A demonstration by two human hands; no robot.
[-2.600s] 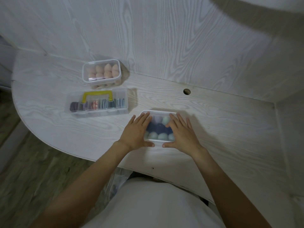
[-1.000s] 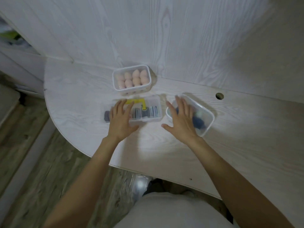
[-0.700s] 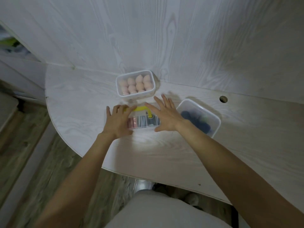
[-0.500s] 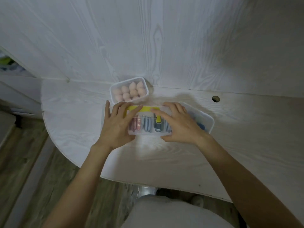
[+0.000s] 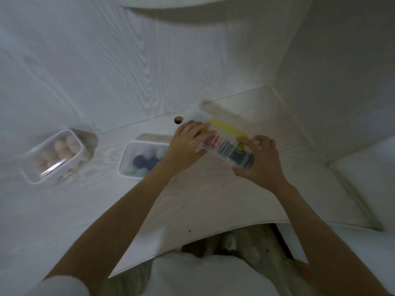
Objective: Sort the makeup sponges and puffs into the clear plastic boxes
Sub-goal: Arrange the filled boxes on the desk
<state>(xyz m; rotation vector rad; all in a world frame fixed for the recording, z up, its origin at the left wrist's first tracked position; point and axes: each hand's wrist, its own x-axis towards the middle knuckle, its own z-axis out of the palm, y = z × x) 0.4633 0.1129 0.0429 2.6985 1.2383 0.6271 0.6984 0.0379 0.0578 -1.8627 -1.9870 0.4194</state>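
A long clear box with a yellow handle (image 5: pixel 228 148), filled with flat puffs standing on edge, sits at the middle right of the white desk. My left hand (image 5: pixel 187 144) grips its left end and my right hand (image 5: pixel 259 161) grips its right end. Just left of it lies a clear box (image 5: pixel 141 160) holding dark blue, teal and pale sponges; my left wrist crosses its right edge. At the far left stands a clear box of peach sponges (image 5: pixel 55 157), apart from both hands.
The white woodgrain desk (image 5: pixel 213 199) ends in a curved front edge near my body. A wall panel rises behind it and a side panel on the right. A round cable hole (image 5: pixel 178 120) sits by the back wall, just behind my left hand.
The yellow-handled box has moved to the right, past the blue-sponge box, with both hands on its ends. The camera has swung right, so the other two boxes now appear further left.
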